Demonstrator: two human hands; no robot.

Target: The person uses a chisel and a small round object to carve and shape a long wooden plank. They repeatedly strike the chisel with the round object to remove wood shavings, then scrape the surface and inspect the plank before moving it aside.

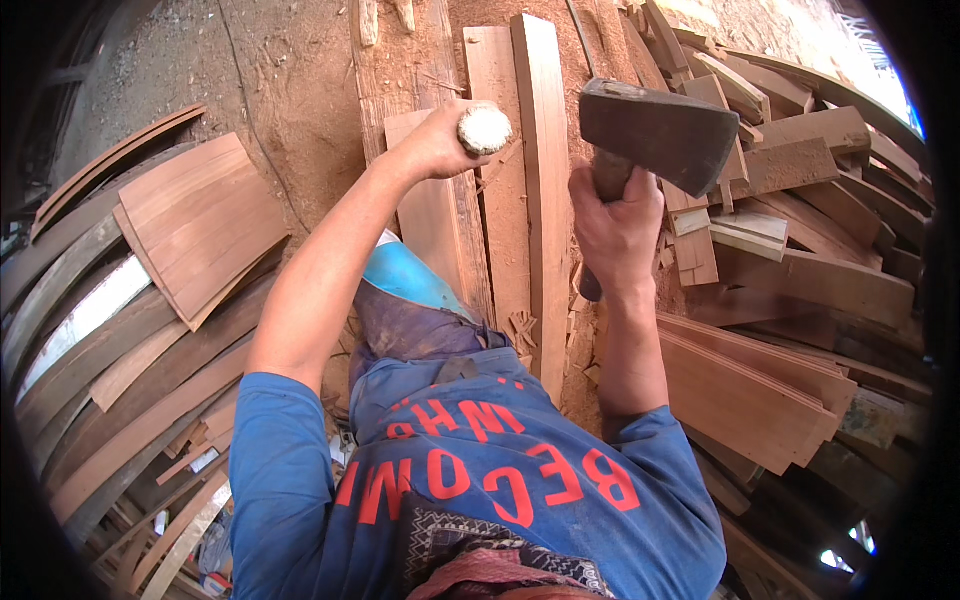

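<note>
My left hand (437, 145) is closed around a wooden tool handle with a round, frayed whitish end (485, 130). That handle is seen end-on, and its lower part is hidden. Closed on the handle of an axe, my right hand (622, 225) is raised on the right. The dark, broad axe head (660, 132) sits above my fist. Between the two hands runs a long reddish timber (543, 160), lying beside a flatter board (497, 215) with sawdust on it. A short board (425, 220) lies under my left wrist.
Stacked curved planks and a wide panel (205, 225) lie at the left. Offcuts (790, 170) pile up at the right, with several boards (750, 390) nearer me. Sawdust and wood chips (525, 325) cover the ground. A thin cable (240, 80) crosses the far left.
</note>
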